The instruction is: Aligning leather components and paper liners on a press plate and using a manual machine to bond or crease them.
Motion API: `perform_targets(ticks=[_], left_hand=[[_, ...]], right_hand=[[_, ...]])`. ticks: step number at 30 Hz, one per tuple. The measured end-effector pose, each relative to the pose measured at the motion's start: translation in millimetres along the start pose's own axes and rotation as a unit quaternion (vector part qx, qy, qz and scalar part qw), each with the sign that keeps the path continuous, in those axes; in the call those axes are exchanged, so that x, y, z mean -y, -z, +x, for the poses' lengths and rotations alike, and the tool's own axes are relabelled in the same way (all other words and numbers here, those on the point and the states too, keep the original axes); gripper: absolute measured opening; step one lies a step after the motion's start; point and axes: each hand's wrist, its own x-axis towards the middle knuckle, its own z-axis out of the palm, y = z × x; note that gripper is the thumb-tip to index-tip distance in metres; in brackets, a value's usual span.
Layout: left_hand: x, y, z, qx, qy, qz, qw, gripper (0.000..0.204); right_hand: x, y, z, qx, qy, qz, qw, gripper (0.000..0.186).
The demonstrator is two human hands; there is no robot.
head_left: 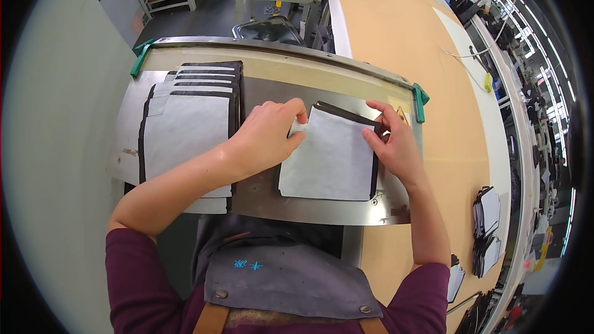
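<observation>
A dark fabric piece topped with a white lining sheet [331, 161] lies on a shiny metal plate [309, 207]. My left hand [266, 136] presses its upper left corner, fingers curled on the white sheet's edge. At the upper right edge, my right hand [396, 145] pinches the sheet and the dark border together. To the left, a stack of similar dark pieces with white lining [185, 124] rests on the plate, fanned out toward the back.
A metal bar [278, 46] with green end clamps [421, 102] runs along the plate's far edge. A long tan table [421, 37] stretches away on the right. Small stacks of dark and white pieces [489, 210] lie near its right edge. Metal frames stand behind.
</observation>
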Motion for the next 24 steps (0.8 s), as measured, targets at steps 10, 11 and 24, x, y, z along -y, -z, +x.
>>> perform_targets(ticks=[10,11,24], left_hand=[[1.3,-15.6,8.2,-0.057,-0.025,0.025,0.998,0.025],[-1.0,-13.0,7.9,-0.026,-0.002,0.077,0.997,0.027],[80.9,96.0,-47.6,-0.097,-0.047,0.194,0.975,0.014]], right_hand=[[7.3,-13.8,-8.6,-0.064,-0.018,-0.085,0.994,0.045],[6.5,-17.8,-8.2,-0.103,0.094,-0.191,0.972,0.046],[51.5,-43.0,9.8,-0.052,0.227,-0.260,0.937,0.036]])
